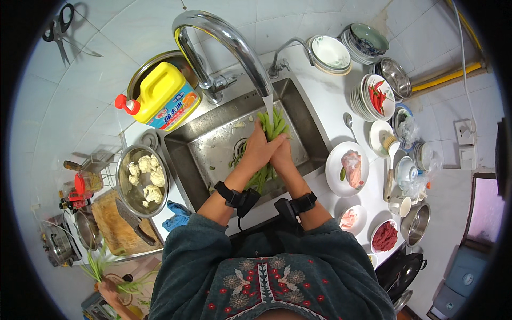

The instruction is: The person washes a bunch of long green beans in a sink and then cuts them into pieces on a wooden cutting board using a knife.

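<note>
Both my hands are around a bunch of long green vegetable stalks (275, 125) over the steel sink (316, 120). My left hand (258, 147) grips it from the left, and its fingers overlap my right hand (281, 151) on the other side. Water runs from the chrome faucet (224, 30) onto the thick upper ends of the bunch. The stalks' lower ends hang between my forearms, partly hidden by them. Green scraps lie around the drain (241, 146).
Left are a yellow detergent jug (164, 96), a steel bowl of cauliflower (124, 190) and a cleaver (130, 216) on a cutting board (106, 224). Right stand a plate with raw meat (336, 186) and stacked dishes (357, 102). Another person's hand (109, 291) holds green stalks at lower left.
</note>
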